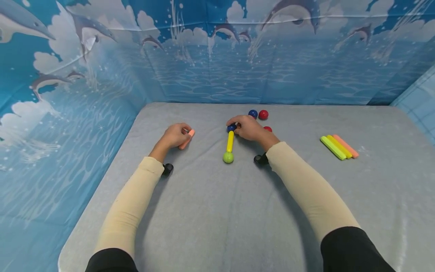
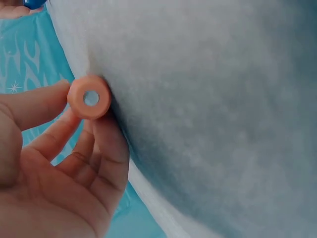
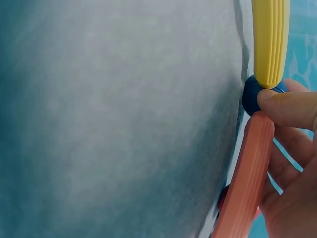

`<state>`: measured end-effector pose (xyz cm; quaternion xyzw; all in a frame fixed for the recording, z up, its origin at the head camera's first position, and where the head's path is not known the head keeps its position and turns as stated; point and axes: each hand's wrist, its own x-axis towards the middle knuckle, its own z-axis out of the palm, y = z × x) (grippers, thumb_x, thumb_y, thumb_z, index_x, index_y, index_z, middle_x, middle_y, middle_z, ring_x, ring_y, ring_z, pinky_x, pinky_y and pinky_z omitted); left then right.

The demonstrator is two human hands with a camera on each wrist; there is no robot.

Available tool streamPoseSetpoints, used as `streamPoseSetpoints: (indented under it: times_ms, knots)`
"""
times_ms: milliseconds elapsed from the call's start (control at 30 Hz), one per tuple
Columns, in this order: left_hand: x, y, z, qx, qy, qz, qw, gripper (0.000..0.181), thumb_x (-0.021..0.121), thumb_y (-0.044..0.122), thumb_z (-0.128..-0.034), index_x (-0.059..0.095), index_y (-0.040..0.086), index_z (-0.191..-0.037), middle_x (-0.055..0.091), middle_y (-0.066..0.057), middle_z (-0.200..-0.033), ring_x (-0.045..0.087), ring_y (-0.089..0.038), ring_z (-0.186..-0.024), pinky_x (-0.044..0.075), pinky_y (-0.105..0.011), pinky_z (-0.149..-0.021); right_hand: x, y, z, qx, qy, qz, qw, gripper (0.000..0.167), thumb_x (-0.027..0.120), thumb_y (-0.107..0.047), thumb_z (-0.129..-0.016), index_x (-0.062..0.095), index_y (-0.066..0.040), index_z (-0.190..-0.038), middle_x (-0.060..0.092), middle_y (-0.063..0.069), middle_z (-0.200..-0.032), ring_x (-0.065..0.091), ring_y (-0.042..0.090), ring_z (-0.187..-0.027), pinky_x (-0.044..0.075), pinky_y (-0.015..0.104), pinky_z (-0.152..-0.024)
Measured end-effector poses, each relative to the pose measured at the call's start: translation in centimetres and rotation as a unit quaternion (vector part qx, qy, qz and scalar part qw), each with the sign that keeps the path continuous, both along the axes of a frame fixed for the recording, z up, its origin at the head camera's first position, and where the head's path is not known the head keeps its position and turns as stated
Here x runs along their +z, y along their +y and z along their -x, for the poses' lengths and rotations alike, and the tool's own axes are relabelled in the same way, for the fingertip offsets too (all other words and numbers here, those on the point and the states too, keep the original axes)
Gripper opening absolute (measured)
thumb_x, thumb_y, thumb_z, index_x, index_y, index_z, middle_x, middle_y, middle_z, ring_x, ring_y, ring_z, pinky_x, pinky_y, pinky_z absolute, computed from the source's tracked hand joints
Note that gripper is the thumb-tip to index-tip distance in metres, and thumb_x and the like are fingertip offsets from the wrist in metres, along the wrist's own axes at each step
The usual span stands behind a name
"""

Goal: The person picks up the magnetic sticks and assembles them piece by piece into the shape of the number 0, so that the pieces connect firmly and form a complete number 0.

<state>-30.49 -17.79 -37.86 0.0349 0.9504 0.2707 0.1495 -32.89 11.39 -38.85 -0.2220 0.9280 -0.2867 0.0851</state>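
Observation:
My left hand (image 1: 175,135) pinches an orange magnetic rod (image 1: 187,139) between thumb and fingers, just above the grey cloth. In the left wrist view the end of that rod (image 2: 77,101) faces the camera, a round silvery disc at its centre. My right hand (image 1: 249,127) holds a dark blue ball (image 1: 231,128) by thumb and fingers. From this ball a yellow rod (image 1: 230,141) runs toward me to a green ball (image 1: 228,157). The right wrist view shows another orange rod (image 3: 247,173) with its end against the blue ball; the hand hides it in the head view.
Beyond my right hand lie a second blue ball (image 1: 253,113) and a red ball (image 1: 263,115); another red ball (image 1: 268,129) is partly covered by that hand. To the right, green (image 1: 333,148), yellow (image 1: 339,146) and orange (image 1: 346,146) rods lie side by side.

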Motion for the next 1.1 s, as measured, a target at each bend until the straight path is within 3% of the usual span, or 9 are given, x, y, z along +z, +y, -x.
streamPoseSetpoints:
  times_ms: [333,467,633,767,867,967,1100]
  knots:
    - [0.3,0.5,-0.2,0.011,-0.041,0.009,0.999,0.047,0.055,0.018,-0.0952,0.05,0.011,-0.141,0.058,-0.015,-0.132,0.06,-0.025,-0.093,0.049,-0.034,-0.075,0.0,-0.1,0.0,-0.008,-0.009,0.002,0.9999,0.036,0.061,-0.001,-0.094,0.067,-0.014,-0.128,0.061,0.011,-0.134,0.054,0.028,-0.103,0.051,0.042,-0.096]
    - [0.3,0.9,-0.9,0.002,-0.04,0.007,0.9991,0.045,0.054,0.016,-0.0953,0.049,0.011,-0.14,0.057,-0.014,-0.132,0.06,-0.025,-0.09,0.048,-0.033,-0.073,-0.2,0.0,0.1,-0.011,-0.01,0.0,0.9999,0.036,0.061,-0.001,-0.094,0.067,-0.014,-0.127,0.061,0.011,-0.134,0.054,0.027,-0.104,0.051,0.042,-0.096]
    - [0.1,1.7,-2.6,-0.03,-0.02,-0.007,0.9993,0.045,0.054,0.016,-0.0953,0.052,0.013,-0.14,0.06,-0.014,-0.129,0.062,-0.026,-0.095,0.05,-0.034,-0.072,-0.2,0.1,0.2,-0.008,-0.01,0.0,0.9999,0.037,0.061,-0.001,-0.094,0.067,-0.014,-0.128,0.061,0.012,-0.134,0.054,0.028,-0.103,0.051,0.042,-0.094]
    - [-0.1,2.8,-4.1,-0.068,-0.013,-0.052,0.9962,0.044,0.056,0.016,-0.0957,0.054,0.016,-0.139,0.062,-0.014,-0.125,0.063,-0.026,-0.097,0.051,-0.032,-0.073,-0.2,0.1,0.3,-0.009,-0.009,-0.003,0.9999,0.037,0.061,-0.002,-0.094,0.066,-0.015,-0.128,0.061,0.011,-0.135,0.054,0.028,-0.103,0.052,0.042,-0.095]
    - [-0.2,3.8,-5.3,-0.085,-0.026,-0.108,0.9902,0.044,0.058,0.014,-0.0955,0.056,0.016,-0.139,0.062,-0.015,-0.123,0.063,-0.024,-0.094,0.051,-0.031,-0.072,-0.2,0.2,0.4,-0.01,-0.007,-0.007,0.9999,0.037,0.061,-0.002,-0.094,0.067,-0.015,-0.128,0.061,0.011,-0.135,0.054,0.027,-0.103,0.052,0.042,-0.096]
    - [-0.3,4.7,-6.5,-0.085,-0.057,-0.173,0.9796,0.044,0.06,0.012,-0.0957,0.055,0.014,-0.139,0.061,-0.017,-0.121,0.063,-0.022,-0.087,0.053,-0.031,-0.069,-0.3,0.2,0.4,-0.009,-0.004,-0.011,0.9999,0.036,0.062,-0.003,-0.094,0.067,-0.016,-0.128,0.061,0.01,-0.134,0.054,0.027,-0.103,0.052,0.042,-0.095]
    - [-0.5,6.2,-8.2,-0.064,-0.102,-0.237,0.964,0.042,0.061,0.012,-0.0967,0.056,0.013,-0.139,0.062,-0.015,-0.117,0.064,-0.019,-0.079,0.057,-0.031,-0.069,-0.3,0.1,0.4,-0.004,0.004,-0.009,0.9999,0.036,0.062,-0.002,-0.094,0.067,-0.015,-0.127,0.062,0.011,-0.133,0.055,0.027,-0.1,0.052,0.042,-0.093]
